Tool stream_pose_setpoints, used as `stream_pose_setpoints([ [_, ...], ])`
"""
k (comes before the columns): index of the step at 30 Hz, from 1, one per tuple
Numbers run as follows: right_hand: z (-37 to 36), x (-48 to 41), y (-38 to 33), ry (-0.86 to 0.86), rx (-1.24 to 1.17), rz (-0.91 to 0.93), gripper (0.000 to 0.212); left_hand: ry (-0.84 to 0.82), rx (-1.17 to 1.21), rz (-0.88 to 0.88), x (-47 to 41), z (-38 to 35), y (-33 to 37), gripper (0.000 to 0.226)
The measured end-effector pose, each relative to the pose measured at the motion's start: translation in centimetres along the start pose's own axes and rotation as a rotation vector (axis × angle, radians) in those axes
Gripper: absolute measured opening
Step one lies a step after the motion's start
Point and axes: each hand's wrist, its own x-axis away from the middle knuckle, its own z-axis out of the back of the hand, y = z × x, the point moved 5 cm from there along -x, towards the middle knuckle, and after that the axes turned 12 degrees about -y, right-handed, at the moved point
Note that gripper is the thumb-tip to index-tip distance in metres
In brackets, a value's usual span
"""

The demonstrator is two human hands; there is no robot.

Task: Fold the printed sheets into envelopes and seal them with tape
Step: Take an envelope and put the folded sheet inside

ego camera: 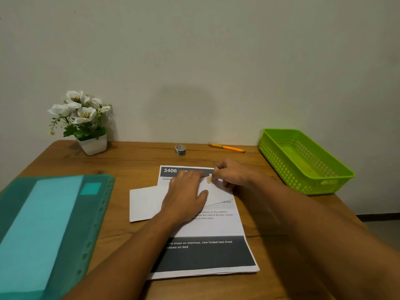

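The right hand (230, 175) pinches a small piece of tape (209, 179) at the far edge of the folded envelope (147, 202). The left hand (186, 191) lies flat, fingers straight, pressing that envelope onto a printed sheet (207, 254) mid-table. This looks like the sealing step, so next the tape wants rubbing down across the flap while the fold is kept from springing open.

Folded white envelope (145, 204) lies atop printed sheet (216, 228), tape roll (180, 150) beyond.
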Motion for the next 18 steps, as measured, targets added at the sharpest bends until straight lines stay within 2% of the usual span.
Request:
stream_pose_setpoints([
  [11, 0.04, -0.11, -0.45, -0.052, 0.068, -0.004, 0.013, -0.025, -0.031, -0.011, -0.25, -0.24, -0.01, 0.042],
  [18, -0.19, 0.20, -0.86, -0.024, 0.120, -0.004, 0.010, -0.029, -0.077, -0.019, -0.12, -0.08, 0.29, 0.041],
])
